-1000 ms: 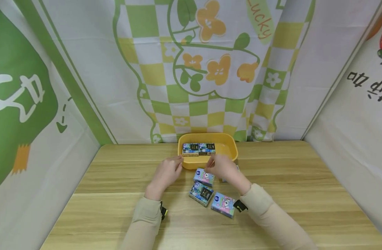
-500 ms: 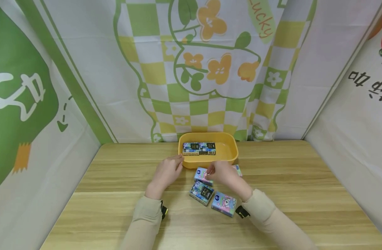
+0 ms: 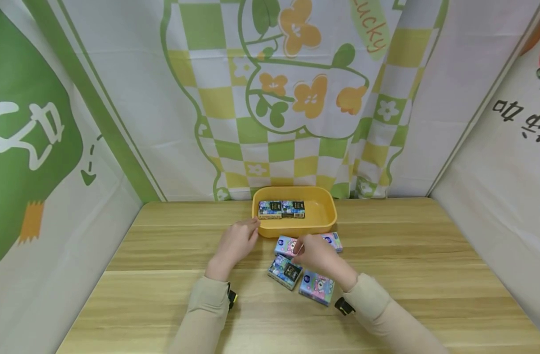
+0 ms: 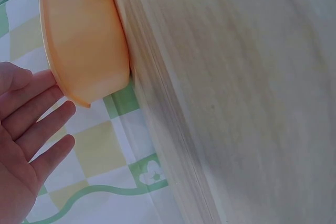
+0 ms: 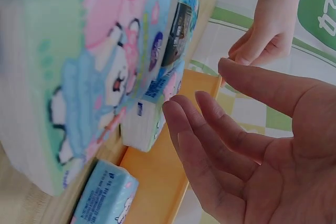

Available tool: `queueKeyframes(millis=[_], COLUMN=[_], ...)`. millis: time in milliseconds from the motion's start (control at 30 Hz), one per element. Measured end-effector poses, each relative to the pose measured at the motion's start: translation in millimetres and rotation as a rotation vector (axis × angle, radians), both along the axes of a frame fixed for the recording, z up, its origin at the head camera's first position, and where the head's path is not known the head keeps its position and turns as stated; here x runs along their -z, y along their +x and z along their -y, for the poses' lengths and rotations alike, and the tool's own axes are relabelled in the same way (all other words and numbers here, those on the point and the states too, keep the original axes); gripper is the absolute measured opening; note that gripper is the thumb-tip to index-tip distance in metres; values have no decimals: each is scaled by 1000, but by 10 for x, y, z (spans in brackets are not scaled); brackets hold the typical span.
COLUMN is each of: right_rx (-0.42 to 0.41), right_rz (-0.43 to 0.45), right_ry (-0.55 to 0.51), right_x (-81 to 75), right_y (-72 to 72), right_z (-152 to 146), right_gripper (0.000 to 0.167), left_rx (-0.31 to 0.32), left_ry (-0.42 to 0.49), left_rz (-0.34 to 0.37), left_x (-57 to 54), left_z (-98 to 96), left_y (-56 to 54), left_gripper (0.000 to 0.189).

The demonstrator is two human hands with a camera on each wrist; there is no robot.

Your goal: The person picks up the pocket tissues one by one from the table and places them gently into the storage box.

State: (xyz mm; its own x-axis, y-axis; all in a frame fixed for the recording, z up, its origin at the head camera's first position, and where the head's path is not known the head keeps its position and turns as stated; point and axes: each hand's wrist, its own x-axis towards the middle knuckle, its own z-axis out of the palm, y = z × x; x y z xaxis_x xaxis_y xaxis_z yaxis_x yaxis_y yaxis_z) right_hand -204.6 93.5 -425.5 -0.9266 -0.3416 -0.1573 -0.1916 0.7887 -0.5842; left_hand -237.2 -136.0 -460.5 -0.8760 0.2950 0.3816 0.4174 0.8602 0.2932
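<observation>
1. Over the last second the right hand (image 3: 319,254) has drawn back from the tray (image 3: 296,232), uncovering the right pack (image 3: 333,241) just beside its near corner.

2. I see that hand hold nothing: fingers loosely bent, thumb apart, above the middle pack (image 3: 284,244) – whether a fingertip touches it, I can't tell.

3. The left hand (image 3: 234,244) hasn't shifted; its fingers reach out straight to touch the tray's rim, gripping nothing.

4. Inside the tray, two dark packs (image 3: 270,210) lie side by side in the left half, unchanged. On the bench (image 3: 141,295) are four more: the right and middle packs, a dark pack (image 3: 284,272) and a pink pack (image 3: 316,288). So I judge the tray's load is no further along.

5. Writing: my left wrist view catches a brand on a pack end, something like "Yinda", too blurred to swear to. The dark packs' black panels defeat me. The curtain (image 3: 292,152) reads "Lucky"; the right wall (image 3: 482,162) carries dark characters – I won't guess them.
</observation>
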Motion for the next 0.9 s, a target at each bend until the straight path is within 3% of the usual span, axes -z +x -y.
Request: queueKeyframes(millis=[900], right_rx=[-70], right_rz=[45], right_ry=[104], right_x=[202], right_y=[17], right_z=[50], right_gripper=[32], left_rx=[0], left_ry=[-7], left_rz=[-3], left_x=[-11], left_z=[-1], left_y=[2], left_gripper=[27])
